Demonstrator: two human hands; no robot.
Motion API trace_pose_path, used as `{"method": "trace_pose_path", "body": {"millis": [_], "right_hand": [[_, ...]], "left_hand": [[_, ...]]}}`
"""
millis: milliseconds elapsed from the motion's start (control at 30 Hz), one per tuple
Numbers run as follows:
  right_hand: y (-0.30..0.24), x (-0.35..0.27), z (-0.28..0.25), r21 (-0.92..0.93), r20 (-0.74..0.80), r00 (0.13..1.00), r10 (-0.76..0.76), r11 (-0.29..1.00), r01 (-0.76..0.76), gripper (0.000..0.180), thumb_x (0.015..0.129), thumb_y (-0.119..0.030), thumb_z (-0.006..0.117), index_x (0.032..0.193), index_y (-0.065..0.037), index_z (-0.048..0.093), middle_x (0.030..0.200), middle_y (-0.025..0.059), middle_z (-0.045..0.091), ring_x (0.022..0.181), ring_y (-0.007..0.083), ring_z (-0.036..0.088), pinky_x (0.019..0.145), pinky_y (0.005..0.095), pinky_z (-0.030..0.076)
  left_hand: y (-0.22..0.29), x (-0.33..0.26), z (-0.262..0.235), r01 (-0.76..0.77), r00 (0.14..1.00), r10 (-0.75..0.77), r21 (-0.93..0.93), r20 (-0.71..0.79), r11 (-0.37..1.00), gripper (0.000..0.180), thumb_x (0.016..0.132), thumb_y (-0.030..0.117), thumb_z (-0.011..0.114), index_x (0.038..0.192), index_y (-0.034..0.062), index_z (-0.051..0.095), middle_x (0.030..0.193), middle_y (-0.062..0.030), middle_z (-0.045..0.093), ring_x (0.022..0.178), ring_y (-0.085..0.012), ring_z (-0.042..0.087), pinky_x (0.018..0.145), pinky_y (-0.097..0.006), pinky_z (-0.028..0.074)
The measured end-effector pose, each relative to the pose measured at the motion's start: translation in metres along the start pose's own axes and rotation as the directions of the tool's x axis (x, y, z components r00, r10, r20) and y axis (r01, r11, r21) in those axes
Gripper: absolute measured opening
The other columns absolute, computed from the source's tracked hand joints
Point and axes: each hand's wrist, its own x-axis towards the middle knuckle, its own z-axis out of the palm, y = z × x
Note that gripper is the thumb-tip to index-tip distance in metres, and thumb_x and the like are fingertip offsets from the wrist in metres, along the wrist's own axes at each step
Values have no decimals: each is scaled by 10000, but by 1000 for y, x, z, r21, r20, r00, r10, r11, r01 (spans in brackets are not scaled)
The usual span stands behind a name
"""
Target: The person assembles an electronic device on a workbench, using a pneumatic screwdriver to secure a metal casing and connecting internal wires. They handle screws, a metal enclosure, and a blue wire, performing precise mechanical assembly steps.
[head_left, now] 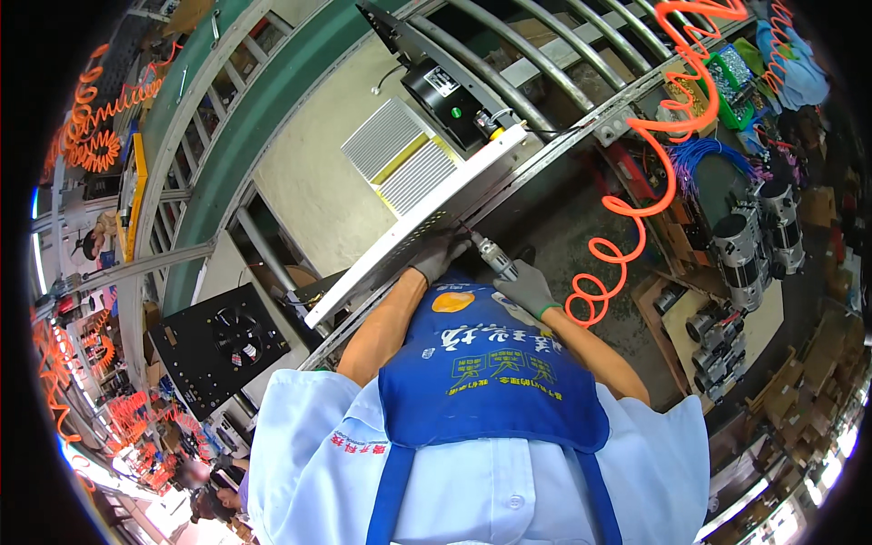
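Observation:
My gloved right hand is wrapped round the body of a silver power screwdriver, whose bit points at the near side of an upright, light-edged metal panel. Close to the bit, my gloved left hand has its fingers drawn together against the panel; what they hold, if anything, is too small to tell. Behind the panel, a finned heat sink and a black round-bodied unit with a white label are attached. The panel stands tilted across the view on a pale work board.
An orange coiled hose hangs at my right, its lower end near my right forearm. To the left lies a black panel with a fan. Metal rollers run past the far side. Several silver motors stand at the right.

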Motion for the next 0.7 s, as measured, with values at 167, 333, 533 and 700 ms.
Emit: {"method": "trace_pose_path", "body": {"millis": [167, 333, 533, 700], "right_hand": [[3, -20, -32, -9, 18, 1000, -24, 1000, 24, 479, 777, -407, 779, 1029, -22, 643, 935, 222, 714, 899, 378, 712, 797, 445, 543], [22, -26, -49, -113, -25, 995, -92, 990, 88, 474, 775, -394, 777, 1028, -18, 639, 948, 227, 708, 921, 378, 707, 823, 460, 535], [30, -41, -73, -61, 33, 998, -60, 996, 62, 467, 771, -391, 777, 1032, -25, 653, 971, 217, 708, 925, 375, 701, 831, 450, 530], [24, -30, -90, 17, 130, 992, 9, 1000, -11, 465, 774, -393, 768, 1051, -33, 668, 979, 174, 719, 913, 320, 705, 833, 418, 531]], "left_hand": [[-33, 19, 39, 443, 855, -434, -836, 284, 325, 260, 1029, 307, 621, 1104, 61, 664, 977, -57, 675, 745, -100, 626, 573, -190, 493], [8, 24, 58, 347, 883, -389, -923, 261, 168, 256, 1013, 317, 658, 1063, 66, 659, 828, -4, 607, 639, -72, 536, 491, -192, 405], [27, 30, 65, 479, 834, -440, -833, 333, 278, 243, 1006, 320, 671, 1032, 78, 661, 773, 21, 575, 597, -61, 492, 479, -196, 366], [33, 45, 56, 529, 844, -352, -740, 405, 416, 266, 1022, 340, 640, 1030, 74, 653, 736, 30, 549, 566, -53, 460, 466, -207, 346]]}}
